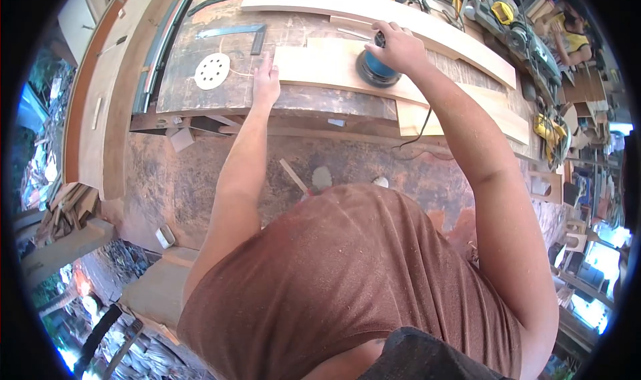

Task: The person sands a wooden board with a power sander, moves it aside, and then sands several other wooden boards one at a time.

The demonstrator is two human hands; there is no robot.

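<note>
A blue random orbit sander [378, 70] stands on a pale wooden board [314, 65], and my right hand [398, 48] is wrapped over its dark top. From it a thin cord [424, 125] hangs over the bench's front edge. My left hand [267, 85] is at the board's left end, fingers stretched out and pointing away from me, its side against or very near the end. Just left of that hand lies a round sanding disc [212, 71] with several holes. Behind it rests a try square [235, 31] with a bluish blade.
A long pale plank [374, 7] lies along the back of the worn workbench [193, 99]. More boards [497, 116] lie at the right. Power tools [501, 13] crowd the far right, where another person [567, 39] is partly visible. A long wooden piece [113, 93] stands left.
</note>
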